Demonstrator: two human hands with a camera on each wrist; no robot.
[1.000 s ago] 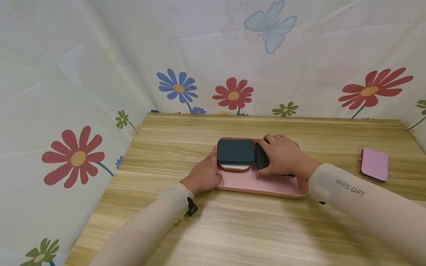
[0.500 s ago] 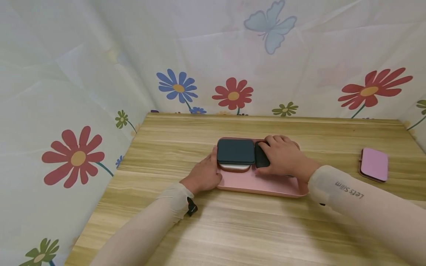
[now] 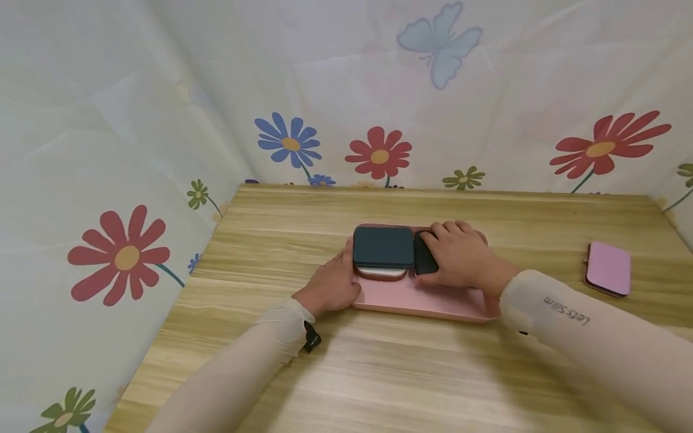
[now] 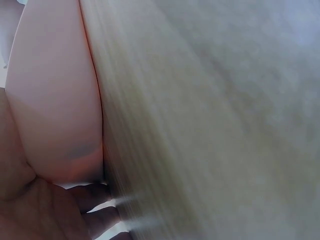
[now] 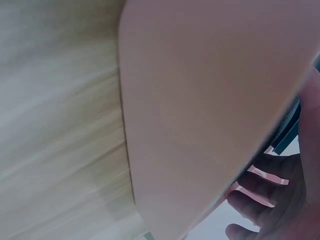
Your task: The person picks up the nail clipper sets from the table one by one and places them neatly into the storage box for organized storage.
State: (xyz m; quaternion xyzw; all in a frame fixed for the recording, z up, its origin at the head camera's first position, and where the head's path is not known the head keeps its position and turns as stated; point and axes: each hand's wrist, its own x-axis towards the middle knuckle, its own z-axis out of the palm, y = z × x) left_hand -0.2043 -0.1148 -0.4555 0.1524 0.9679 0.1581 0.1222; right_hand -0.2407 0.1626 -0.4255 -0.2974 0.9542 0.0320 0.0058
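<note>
A shallow pink tray [image 3: 417, 300] lies on the wooden table. At its left end, a dark teal flat case [image 3: 383, 246] sits on top of a white, brown-edged case [image 3: 381, 273]. Beside this stack is a black flat case [image 3: 425, 254], partly hidden under my right hand [image 3: 462, 255], which grips it from above with the thumb at its near edge and the fingers over its far side. My left hand [image 3: 332, 279] rests against the tray's left end, fingers extended along the wall. In the left wrist view, fingers [image 4: 95, 220] show beside the tray wall.
A pink flat case [image 3: 609, 268] lies on the table to the right of the tray. The table [image 3: 303, 207] ends at the back against a floral curtain [image 3: 487, 108], which also hangs along the left side.
My right hand has lowered the black case's right side into the tray, and its near edge has gone out of sight. My left hand and the stack have stayed in place.
</note>
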